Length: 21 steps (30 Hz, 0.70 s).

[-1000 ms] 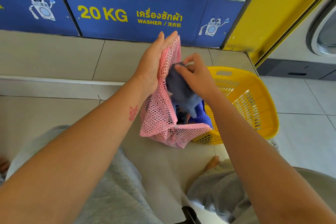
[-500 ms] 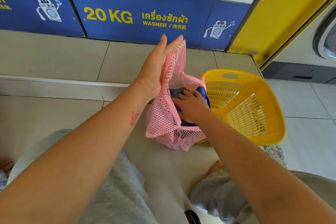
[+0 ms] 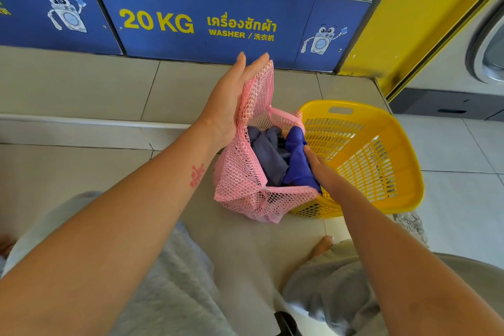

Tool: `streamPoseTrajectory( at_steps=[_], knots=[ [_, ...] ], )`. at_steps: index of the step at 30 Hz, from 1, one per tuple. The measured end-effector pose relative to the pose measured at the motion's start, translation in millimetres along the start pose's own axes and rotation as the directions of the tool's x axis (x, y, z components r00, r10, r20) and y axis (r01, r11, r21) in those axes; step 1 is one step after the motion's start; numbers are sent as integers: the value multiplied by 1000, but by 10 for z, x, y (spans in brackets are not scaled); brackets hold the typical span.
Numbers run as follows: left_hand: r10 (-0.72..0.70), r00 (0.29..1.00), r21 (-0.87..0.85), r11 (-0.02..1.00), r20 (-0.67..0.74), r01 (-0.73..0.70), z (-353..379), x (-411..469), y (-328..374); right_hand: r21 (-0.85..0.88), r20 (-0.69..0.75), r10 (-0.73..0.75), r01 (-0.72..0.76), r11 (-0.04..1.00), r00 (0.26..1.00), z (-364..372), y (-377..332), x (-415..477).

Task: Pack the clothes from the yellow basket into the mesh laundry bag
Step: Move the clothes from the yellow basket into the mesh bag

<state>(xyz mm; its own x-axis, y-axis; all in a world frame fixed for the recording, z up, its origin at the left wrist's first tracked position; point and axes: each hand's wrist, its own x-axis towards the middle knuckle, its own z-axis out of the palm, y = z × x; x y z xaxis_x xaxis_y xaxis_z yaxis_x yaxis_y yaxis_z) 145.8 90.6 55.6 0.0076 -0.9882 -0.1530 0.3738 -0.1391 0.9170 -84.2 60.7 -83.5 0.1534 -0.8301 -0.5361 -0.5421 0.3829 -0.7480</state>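
Note:
The pink mesh laundry bag [image 3: 240, 185] stands on the tiled floor against the yellow basket [image 3: 409, 144]. My left hand [image 3: 231, 101] holds the bag's far-left rim up, fingers straight, with the mesh pinched against them. Inside the bag lie a grey-blue garment [image 3: 264, 150] and a royal blue garment [image 3: 297, 163], which droops over the right rim. My right hand [image 3: 324, 172] reaches into the bag's right side. Its straight fingers press the royal blue garment, and the fingertips are partly hidden by the cloth. No clothes show in the part of the basket I can see.
A blue "20 KG" washer panel [image 3: 218, 22] runs along the back above a tiled step [image 3: 81, 84]. A yellow panel [image 3: 409, 22] and another machine's door [image 3: 488, 49] stand at the right. My knees in grey shorts [image 3: 169, 281] fill the foreground.
My right hand pushed the grey-blue garment down into the bag, then shifted to the bag's right edge onto the royal blue garment. My left hand kept the rim raised.

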Motion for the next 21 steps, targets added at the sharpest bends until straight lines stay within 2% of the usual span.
streamPoseTrajectory(
  at_steps=[5,8,11,15,18,21],
  knots=[
    [-16,1000,8,1000,-19,16,-20,10,-4,-128,-11,107,-107,986,994,-66,-21,32],
    [-23,999,5,1000,-22,24,-18,2,1,-166,-93,118,-132,977,989,-136,-24,17],
    [-27,999,-2,1000,-24,27,-6,7,11,-253,-193,48,-97,963,980,-200,-50,-20],
    [-13,1000,2,1000,-28,14,-6,-7,15,-522,-299,-85,-88,848,950,-294,-133,-108],
    [-3,1000,-20,1000,-24,2,-15,-24,25,-631,-450,-231,-125,765,863,-336,-313,-208],
    [2,1000,-19,1000,-24,-2,-7,-37,36,-667,-506,-368,-84,740,780,-349,-611,-288]
  ],
)
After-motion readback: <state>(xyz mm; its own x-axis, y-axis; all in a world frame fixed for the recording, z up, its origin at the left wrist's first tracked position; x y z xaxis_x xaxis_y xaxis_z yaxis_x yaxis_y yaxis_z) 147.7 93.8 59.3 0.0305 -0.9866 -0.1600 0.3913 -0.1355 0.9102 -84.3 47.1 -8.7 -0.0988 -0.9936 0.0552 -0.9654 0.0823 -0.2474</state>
